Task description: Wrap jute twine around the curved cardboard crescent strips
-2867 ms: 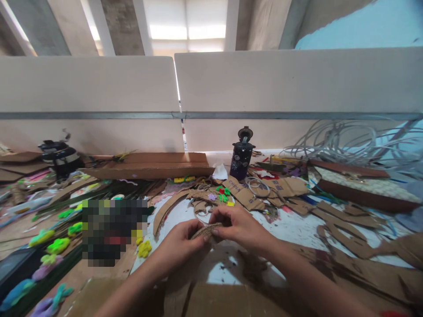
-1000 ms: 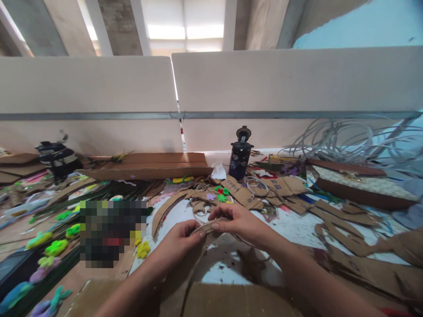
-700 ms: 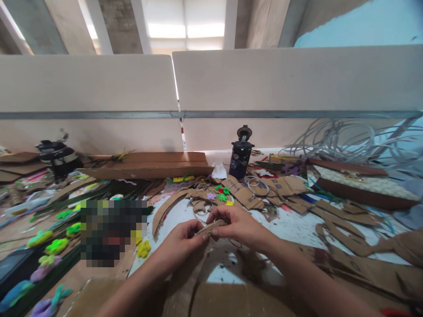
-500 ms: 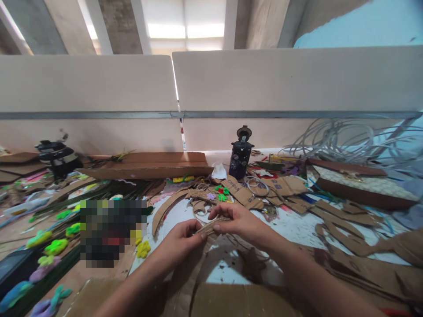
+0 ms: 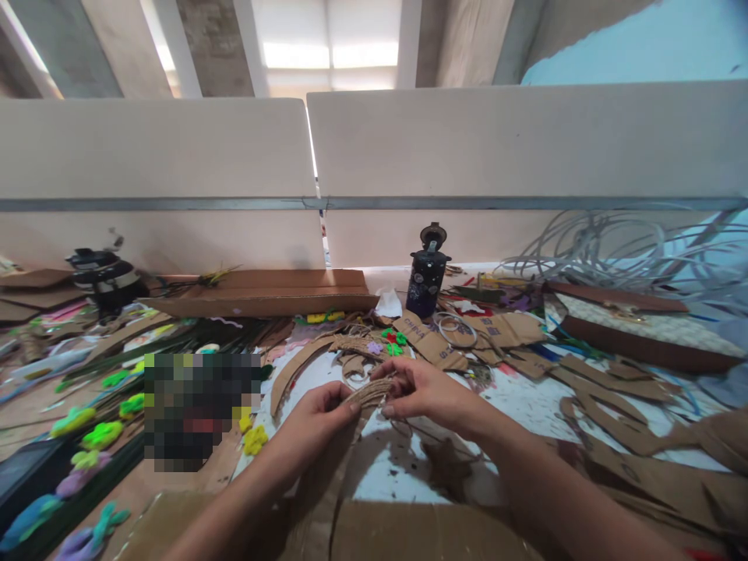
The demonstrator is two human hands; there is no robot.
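Observation:
My left hand [image 5: 321, 421] pinches a curved cardboard strip [image 5: 327, 495] wrapped at its upper end with brown twine [image 5: 374, 392]. At the right of the wrapped part is my right hand [image 5: 418, 393], fingers curled, with thumb and forefinger around the twine; their tips are partly hidden. Thin loose strands hang below this hand over the white surface. Just beyond both hands lies a cardboard arc [image 5: 301, 360], part of it twine-covered, with a small purple flower [image 5: 375, 347] and a red and green flower [image 5: 393, 340] near it.
A dark bottle [image 5: 425, 280] with its lid up stands behind. Cardboard scraps [image 5: 608, 421] and a brown and cream bag [image 5: 636, 327] lie right, below coiled clear tubing [image 5: 590, 241]. Fuzzy flowers [image 5: 102, 435] and a pixelated patch are left. A cardboard sheet [image 5: 432, 534] lies in front.
My right hand's thumb and fingers have moved slightly apart and off the strip's face, showing more of the wrapped twine. My left hand keeps its pinch, shifted slightly.

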